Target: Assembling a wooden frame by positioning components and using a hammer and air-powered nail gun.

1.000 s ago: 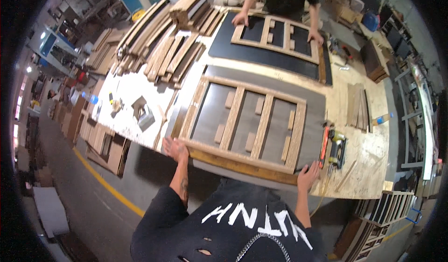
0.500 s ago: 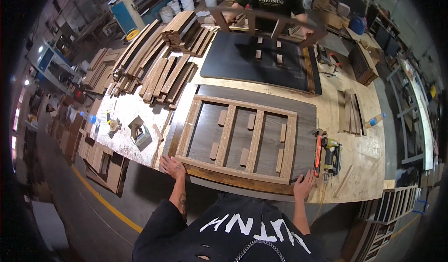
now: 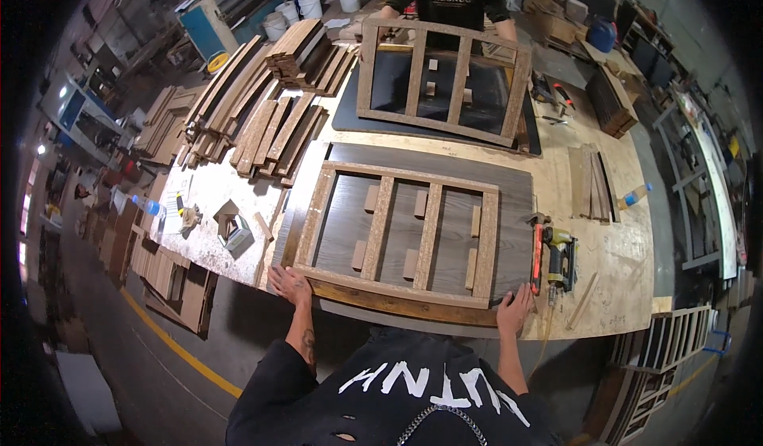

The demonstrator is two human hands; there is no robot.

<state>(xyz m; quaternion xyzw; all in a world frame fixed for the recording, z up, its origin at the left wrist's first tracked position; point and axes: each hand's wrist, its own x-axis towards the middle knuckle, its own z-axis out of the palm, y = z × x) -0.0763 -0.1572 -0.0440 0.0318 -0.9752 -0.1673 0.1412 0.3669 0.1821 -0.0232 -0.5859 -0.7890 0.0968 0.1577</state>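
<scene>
Left hand [image 3: 292, 285] at lower-left corner of grey panel [image 3: 515, 231], right hand [image 3: 515, 311] at lower-right corner; clamped or just resting, can't tell. Slatted wooden frame [image 3: 429, 235] atop panel, lower centre of picture. Frame looks stiff, fairly light; panel likely heavier, maybe slick. I'd grip outer rails, not small blocks [image 3: 419, 204].
</scene>
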